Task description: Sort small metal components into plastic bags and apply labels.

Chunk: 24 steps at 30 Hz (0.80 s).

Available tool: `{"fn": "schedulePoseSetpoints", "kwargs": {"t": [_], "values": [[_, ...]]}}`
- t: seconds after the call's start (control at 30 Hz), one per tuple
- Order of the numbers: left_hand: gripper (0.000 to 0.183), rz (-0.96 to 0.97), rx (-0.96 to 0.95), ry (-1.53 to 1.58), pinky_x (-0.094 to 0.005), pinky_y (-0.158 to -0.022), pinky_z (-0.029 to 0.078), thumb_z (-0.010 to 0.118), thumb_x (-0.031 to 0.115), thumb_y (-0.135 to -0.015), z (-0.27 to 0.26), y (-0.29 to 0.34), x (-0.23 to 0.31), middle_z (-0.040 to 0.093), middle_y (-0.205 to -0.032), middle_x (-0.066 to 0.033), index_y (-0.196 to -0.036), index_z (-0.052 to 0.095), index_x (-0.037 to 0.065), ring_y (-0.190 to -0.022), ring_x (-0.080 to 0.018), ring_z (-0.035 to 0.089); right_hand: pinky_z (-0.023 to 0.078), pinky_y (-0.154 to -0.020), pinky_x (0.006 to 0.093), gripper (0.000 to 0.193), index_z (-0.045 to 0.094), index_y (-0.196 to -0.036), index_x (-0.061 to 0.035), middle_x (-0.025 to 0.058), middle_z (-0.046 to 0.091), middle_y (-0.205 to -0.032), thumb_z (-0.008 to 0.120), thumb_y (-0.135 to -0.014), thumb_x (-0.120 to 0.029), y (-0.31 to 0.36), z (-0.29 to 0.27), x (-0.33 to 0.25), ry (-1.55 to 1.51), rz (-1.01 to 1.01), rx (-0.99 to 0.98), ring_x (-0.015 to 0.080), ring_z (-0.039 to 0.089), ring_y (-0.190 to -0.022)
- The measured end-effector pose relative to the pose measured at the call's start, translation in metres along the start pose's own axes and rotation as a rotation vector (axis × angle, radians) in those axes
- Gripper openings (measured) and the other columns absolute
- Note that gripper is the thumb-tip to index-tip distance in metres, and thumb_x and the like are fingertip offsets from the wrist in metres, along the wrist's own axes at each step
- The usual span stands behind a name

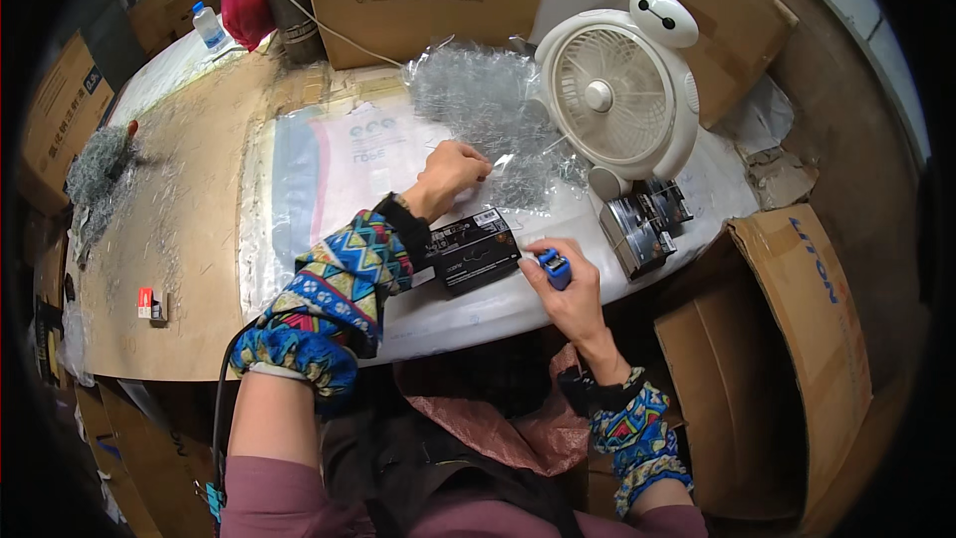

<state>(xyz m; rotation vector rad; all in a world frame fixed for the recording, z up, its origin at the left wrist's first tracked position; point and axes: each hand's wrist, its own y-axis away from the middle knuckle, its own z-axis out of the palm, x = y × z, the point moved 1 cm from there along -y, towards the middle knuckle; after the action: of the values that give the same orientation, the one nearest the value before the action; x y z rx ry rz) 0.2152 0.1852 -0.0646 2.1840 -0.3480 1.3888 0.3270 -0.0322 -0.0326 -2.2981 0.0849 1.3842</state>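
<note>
My left hand [453, 177] is closed in a pinch above the table, beside a crumpled pile of clear plastic film bags [483, 90]. What its fingers hold, if anything, is too small to make out. Below that hand lies a black printed box [474, 251] with a white label on its edge. Just right of the box, near the table's front edge, my right hand [573, 294] is wrapped round a small blue handheld tool [554, 269] with a metal-looking end. The tool's exact kind does not show. Further right, several dark boxes [637, 234] stand grouped together.
A white desk fan [615, 90] with a round figure head stands behind the dark boxes. An open carton [797, 309] sits at the right. At left are a tangled wire-like bundle [98, 174], a small red-and-white box [149, 303] and a water bottle [207, 28].
</note>
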Motion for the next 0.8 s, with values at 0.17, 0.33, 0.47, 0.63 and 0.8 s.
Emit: {"fn": "schedulePoseSetpoints", "kwargs": {"t": [0.17, 0.33, 0.47, 0.63, 0.8], "values": [[0.012, -0.010, -0.051, 0.326, -0.0231, -0.066, 0.047, 0.061, 0.017, -0.088, -0.032, 0.034, -0.004, 0.064, -0.093, -0.0045, -0.089, 0.059, 0.005, -0.073, -0.0093, 0.055, 0.048, -0.082, 0.0394, 0.045, 0.058, -0.116, -0.0097, 0.0085, 0.062, -0.114, 0.069, -0.073, -0.011, -0.043, -0.003, -0.003, 0.370, -0.339, -0.310, 0.0314, 0.051, -0.101], [0.018, 0.067, 0.068, 0.681, -0.0341, -0.074, 0.056, 0.048, 0.022, -0.092, -0.086, 0.097, -0.019, 0.057, -0.118, -0.0142, -0.102, 0.048, 0.008, -0.094, -0.0197, 0.060, 0.048, -0.078, 0.0380, 0.044, 0.062, -0.107, -0.0076, 0.0067, 0.065, -0.102, 0.067, -0.063, -0.003, -0.055, 0.001, 0.011, 0.391, -0.452, -0.473, 0.0293, 0.053, -0.094], [0.026, 0.049, 0.056, 1.073, -0.0406, -0.076, 0.058, 0.038, 0.024, -0.093, -0.096, 0.147, -0.029, 0.054, -0.122, -0.0174, -0.111, 0.042, 0.005, -0.106, -0.0288, 0.059, 0.047, -0.073, 0.0344, 0.029, 0.064, -0.098, -0.0057, 0.0071, 0.065, -0.087, 0.069, -0.069, -0.003, -0.043, 0.001, -0.003, 0.293, -0.394, -0.263, 0.0264, 0.055, -0.083], [0.021, -0.020, 0.174, 1.059, -0.0210, -0.054, 0.056, 0.064, 0.010, -0.085, -0.057, 0.188, -0.033, 0.066, -0.101, -0.0079, -0.105, 0.059, 0.003, -0.075, -0.0073, 0.062, 0.041, -0.063, 0.0209, 0.020, 0.063, -0.092, 0.0008, -0.0015, 0.059, -0.078, 0.070, -0.082, -0.016, -0.043, -0.004, -0.027, -0.266, 0.289, -0.188, 0.0046, 0.051, -0.070], [0.019, -0.079, 0.087, 1.070, -0.0174, -0.046, 0.052, 0.065, 0.010, -0.084, -0.029, 0.204, -0.014, 0.067, -0.097, -0.0080, -0.102, 0.061, 0.002, -0.066, -0.0055, 0.060, 0.042, -0.065, 0.0210, 0.025, 0.063, -0.096, -0.0005, 0.0000, 0.060, -0.080, 0.073, -0.080, -0.018, -0.048, -0.011, -0.033, -0.362, 0.447, -0.228, 0.0059, 0.053, -0.072]]}}
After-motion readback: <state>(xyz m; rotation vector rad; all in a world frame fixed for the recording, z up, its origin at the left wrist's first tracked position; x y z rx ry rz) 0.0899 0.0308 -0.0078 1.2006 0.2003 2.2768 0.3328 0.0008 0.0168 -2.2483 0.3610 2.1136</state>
